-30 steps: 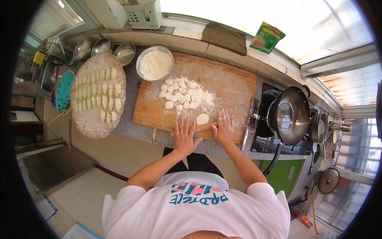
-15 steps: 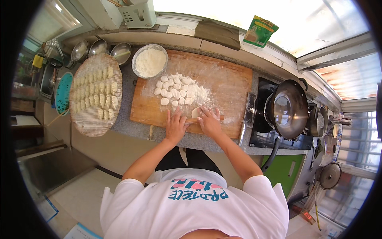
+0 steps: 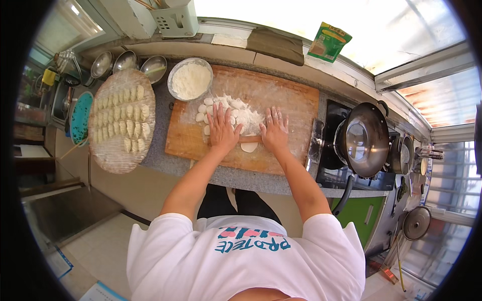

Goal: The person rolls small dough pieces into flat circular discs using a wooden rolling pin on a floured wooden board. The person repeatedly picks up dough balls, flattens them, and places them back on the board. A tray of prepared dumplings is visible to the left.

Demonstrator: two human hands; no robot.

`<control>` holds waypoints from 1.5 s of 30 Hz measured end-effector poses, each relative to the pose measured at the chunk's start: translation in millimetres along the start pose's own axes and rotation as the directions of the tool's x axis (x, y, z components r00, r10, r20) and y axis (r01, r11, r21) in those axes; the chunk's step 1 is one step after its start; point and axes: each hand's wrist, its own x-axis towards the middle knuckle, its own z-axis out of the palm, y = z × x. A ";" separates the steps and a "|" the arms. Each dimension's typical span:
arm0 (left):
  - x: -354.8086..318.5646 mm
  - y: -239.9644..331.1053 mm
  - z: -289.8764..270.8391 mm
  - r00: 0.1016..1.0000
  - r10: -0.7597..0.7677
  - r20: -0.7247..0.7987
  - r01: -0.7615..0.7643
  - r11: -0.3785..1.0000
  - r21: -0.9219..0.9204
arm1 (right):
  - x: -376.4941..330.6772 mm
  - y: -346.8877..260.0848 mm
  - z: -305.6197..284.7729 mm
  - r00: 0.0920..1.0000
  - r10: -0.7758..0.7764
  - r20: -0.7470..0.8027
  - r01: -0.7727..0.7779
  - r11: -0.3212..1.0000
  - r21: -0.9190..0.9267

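Note:
A wooden rolling pin (image 3: 251, 139) lies crosswise on the wooden board (image 3: 293, 103). My left hand (image 3: 223, 131) rests flat over its left part, fingers stretched forward and spread. Over the right part lies my right hand (image 3: 274, 132), also flat with fingers apart. Between the hands, a thin round dough wrapper (image 3: 249, 147) shows at the near side of the pin. Several small white dough pieces (image 3: 202, 109) sit in loose flour (image 3: 253, 119) beyond the pin, some hidden by my left hand.
A flour bowl (image 3: 190, 80) stands at the board's far left corner. Further left, a round tray (image 3: 116, 156) bears rows of dumplings, near metal bowls (image 3: 153, 67) and a teal basin (image 3: 81, 118). To the right are a scraper-like blade (image 3: 315, 143) and a wok (image 3: 365, 133) on the stove.
Both hands have moved forward, away from me, and further apart, with the rolling pin under them. Their fingers are straighter, and the wrapper shows on the pin's near side.

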 end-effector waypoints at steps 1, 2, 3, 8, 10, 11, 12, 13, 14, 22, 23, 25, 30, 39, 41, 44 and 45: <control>-9.4 4.9 -2.5 0.998 0.036 0.054 -0.035 0.999 -0.010 | -15.1 4.3 1.7 1.000 0.001 0.018 -0.001 1.000 0.003; -33.8 11.7 -8.6 0.992 0.070 0.107 -0.068 0.997 -0.021 | -38.4 5.8 1.6 0.999 0.001 0.037 -0.001 1.000 0.007; -54.2 16.3 -15.5 0.982 0.108 0.156 -0.104 0.994 -0.030 | -56.4 5.5 0.0 0.999 0.001 0.051 -0.002 1.000 0.013; -58.7 12.0 -9.5 0.988 0.117 0.099 -0.119 0.993 0.013 | -51.1 3.2 -1.5 0.998 0.017 0.057 -0.018 1.000 0.010; -11.8 5.0 -7.0 0.995 0.089 0.049 -0.093 0.992 0.082 | -8.1 1.0 1.3 0.998 0.050 0.049 -0.050 0.999 0.015; -11.2 3.0 -6.3 0.996 0.086 0.040 -0.088 0.994 0.069 | -8.1 1.2 2.6 0.998 0.044 0.042 -0.044 0.999 0.009; -11.0 0.7 -5.7 0.996 0.084 0.033 -0.085 0.995 0.055 | -10.7 0.2 2.4 0.998 0.041 0.038 -0.041 0.999 0.003; -10.2 -0.7 -5.1 0.996 0.082 0.028 -0.083 0.996 0.038 | -15.1 1.6 2.6 0.999 0.040 0.034 -0.040 0.999 -0.007; -23.4 -1.9 -8.2 0.992 0.122 0.035 -0.121 0.992 -0.020 | -34.2 1.0 -0.8 0.998 0.009 0.056 -0.009 1.000 -0.010; -104.0 -7.0 -23.7 0.971 0.234 0.051 -0.229 0.969 -0.093 | -62.2 -20.8 -10.0 0.943 -0.180 0.281 0.125 0.971 0.202; -104.4 -5.2 -25.9 0.971 0.234 0.045 -0.229 0.968 -0.098 | -61.3 -21.2 -9.3 0.916 -0.182 0.358 0.110 0.971 0.213; -106.2 -1.8 -29.4 0.975 0.221 0.029 -0.217 0.970 -0.111 | -69.1 -17.1 -15.1 0.918 -0.129 0.375 0.034 0.968 0.250; -104.2 4.1 -23.3 0.976 0.192 0.102 -0.186 0.980 -0.064 | -89.6 -2.0 -15.1 0.983 -0.051 0.174 0.035 0.995 0.093; -5.0 -2.3 -5.6 0.997 0.073 -0.019 -0.073 0.997 -0.008 | -4.3 1.0 1.6 1.000 0.015 -0.020 -0.015 1.000 0.018; -37.8 -0.4 -7.0 0.995 0.094 0.031 -0.093 0.995 -0.035 | -45.8 -0.2 4.0 1.000 0.004 0.020 -0.005 0.999 0.034; -81.0 1.3 -12.6 0.988 0.140 0.067 -0.137 0.990 -0.041 | -80.7 -1.5 4.0 0.995 0.009 0.095 -0.013 0.999 0.036; -74.8 0.4 -12.2 0.990 0.131 0.057 -0.130 0.991 -0.032 | -72.3 -1.2 5.7 0.997 0.021 0.074 -0.025 0.999 0.043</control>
